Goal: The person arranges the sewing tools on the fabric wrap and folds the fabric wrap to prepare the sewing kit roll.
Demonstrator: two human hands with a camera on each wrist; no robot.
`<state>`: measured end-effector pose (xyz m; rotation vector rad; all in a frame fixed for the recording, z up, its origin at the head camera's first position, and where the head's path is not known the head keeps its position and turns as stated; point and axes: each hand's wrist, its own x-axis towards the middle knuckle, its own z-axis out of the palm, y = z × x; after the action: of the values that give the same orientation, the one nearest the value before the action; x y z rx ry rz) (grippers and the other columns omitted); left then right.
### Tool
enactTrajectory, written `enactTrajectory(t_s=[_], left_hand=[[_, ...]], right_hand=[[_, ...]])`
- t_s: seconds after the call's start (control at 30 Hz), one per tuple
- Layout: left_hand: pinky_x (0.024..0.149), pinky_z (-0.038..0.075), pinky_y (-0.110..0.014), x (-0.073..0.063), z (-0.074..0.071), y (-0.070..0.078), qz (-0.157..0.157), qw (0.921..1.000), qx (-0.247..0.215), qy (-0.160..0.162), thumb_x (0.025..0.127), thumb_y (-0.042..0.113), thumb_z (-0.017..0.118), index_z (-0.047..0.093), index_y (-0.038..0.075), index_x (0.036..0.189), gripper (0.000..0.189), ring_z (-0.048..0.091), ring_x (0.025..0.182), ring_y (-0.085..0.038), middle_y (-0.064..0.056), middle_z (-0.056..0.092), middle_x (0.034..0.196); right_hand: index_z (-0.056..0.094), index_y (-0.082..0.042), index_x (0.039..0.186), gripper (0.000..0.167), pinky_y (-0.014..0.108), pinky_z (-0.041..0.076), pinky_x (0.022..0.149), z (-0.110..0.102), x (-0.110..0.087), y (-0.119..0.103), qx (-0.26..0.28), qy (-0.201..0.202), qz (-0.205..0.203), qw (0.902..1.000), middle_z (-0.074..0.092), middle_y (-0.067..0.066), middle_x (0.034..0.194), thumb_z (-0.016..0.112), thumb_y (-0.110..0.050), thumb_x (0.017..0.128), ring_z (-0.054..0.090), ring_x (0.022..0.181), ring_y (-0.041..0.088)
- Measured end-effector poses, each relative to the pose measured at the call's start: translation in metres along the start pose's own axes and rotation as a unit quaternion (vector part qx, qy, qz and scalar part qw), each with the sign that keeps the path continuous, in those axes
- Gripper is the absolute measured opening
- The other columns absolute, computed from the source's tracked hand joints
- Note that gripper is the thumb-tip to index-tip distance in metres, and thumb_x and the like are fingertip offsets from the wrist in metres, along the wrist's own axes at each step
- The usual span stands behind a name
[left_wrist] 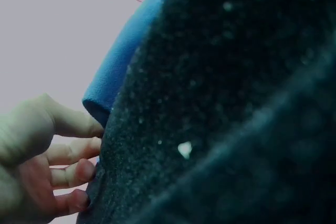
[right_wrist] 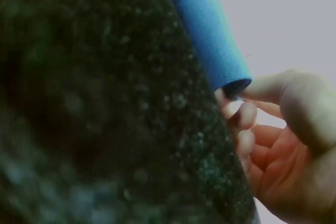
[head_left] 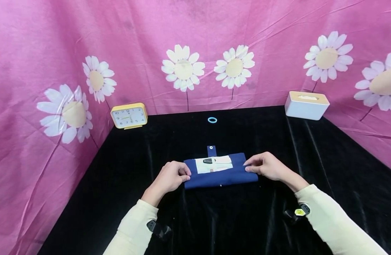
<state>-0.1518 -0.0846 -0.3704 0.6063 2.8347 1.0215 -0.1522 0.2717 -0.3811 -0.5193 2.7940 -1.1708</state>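
Observation:
A navy-blue fabric roll-up pouch (head_left: 236,177) lies across the black cloth, its near edge curled into a rounded fold. On its upper face is a white panel (head_left: 200,169) with a small dark-and-white item (head_left: 208,160) on it. A short strap (head_left: 211,152) with a metal snap sticks out from the far side. My left hand (head_left: 171,177) pinches the left end, thumb at the fold (left_wrist: 121,59) in the left wrist view. At the opposite end, my right hand (head_left: 267,166) pinches the right edge; the right wrist view shows its thumb against the open end of the fabric roll (right_wrist: 210,35).
A yellow-framed clock (head_left: 129,116) stands at the back left. Behind the pouch lies a light-blue ring (head_left: 212,120). At the back right sits a white tissue box (head_left: 305,109) with a wood-coloured top. Pink flowered curtain (head_left: 211,28) surrounds the black-covered table (head_left: 182,134).

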Motion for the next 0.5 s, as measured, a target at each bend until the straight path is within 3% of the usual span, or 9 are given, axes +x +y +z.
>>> enactTrajectory(t_s=[0.17, 0.27, 0.37, 0.43, 0.5], left_hand=[[0.065, 0.046, -0.026, -0.002, 0.002, -0.005, 0.018, 0.9995, -0.022, -0.015, 0.082, 0.003, 0.079, 0.070, 0.013, 0.076, 0.015, 0.055, 0.063, -0.006, 0.005, 0.067, 0.071], [0.063, 0.044, -0.024, -0.003, 0.004, -0.006, 0.029, 0.9989, -0.027, -0.024, 0.082, 0.002, 0.078, 0.069, 0.013, 0.076, 0.016, 0.054, 0.061, -0.006, 0.005, 0.065, 0.071], [0.062, 0.043, -0.025, -0.003, 0.005, -0.005, 0.033, 0.9987, -0.028, -0.026, 0.083, 0.002, 0.077, 0.068, 0.013, 0.076, 0.016, 0.054, 0.061, -0.007, 0.004, 0.065, 0.071], [0.063, 0.044, -0.025, -0.003, 0.005, -0.004, 0.038, 0.9988, -0.020, -0.022, 0.083, 0.002, 0.078, 0.069, 0.012, 0.077, 0.015, 0.054, 0.062, -0.008, 0.004, 0.065, 0.072], [0.066, 0.045, -0.026, -0.003, 0.004, -0.003, 0.052, 0.9985, 0.005, -0.015, 0.083, 0.004, 0.079, 0.069, 0.013, 0.080, 0.014, 0.055, 0.068, -0.009, 0.004, 0.064, 0.076]], right_hand=[[0.076, -0.007, 0.099, 0.014, 0.022, 0.043, 0.060, 0.003, -0.002, -0.006, -0.038, 0.022, -0.029, 0.9986, 0.064, -0.001, 0.077, 0.079, -0.012, 0.086, 0.050, 0.066, 0.004], [0.076, -0.011, 0.097, 0.019, 0.022, 0.045, 0.063, 0.006, -0.007, -0.011, -0.076, 0.064, -0.090, 0.9910, 0.068, -0.002, 0.087, 0.081, -0.004, 0.081, 0.052, 0.070, 0.004], [0.076, -0.019, 0.094, 0.031, 0.025, 0.049, 0.072, 0.008, -0.012, -0.018, -0.116, 0.091, -0.174, 0.9736, 0.069, -0.008, 0.094, 0.079, 0.006, 0.077, 0.057, 0.082, 0.004], [0.076, -0.024, 0.094, 0.032, 0.028, 0.051, 0.077, 0.009, -0.016, -0.025, -0.142, 0.079, -0.217, 0.9624, 0.068, -0.013, 0.096, 0.077, 0.005, 0.080, 0.058, 0.089, 0.004], [0.077, -0.028, 0.096, 0.024, 0.031, 0.051, 0.081, 0.009, -0.020, -0.033, -0.163, 0.042, -0.230, 0.9584, 0.067, -0.017, 0.098, 0.077, -0.006, 0.086, 0.057, 0.094, 0.004]])
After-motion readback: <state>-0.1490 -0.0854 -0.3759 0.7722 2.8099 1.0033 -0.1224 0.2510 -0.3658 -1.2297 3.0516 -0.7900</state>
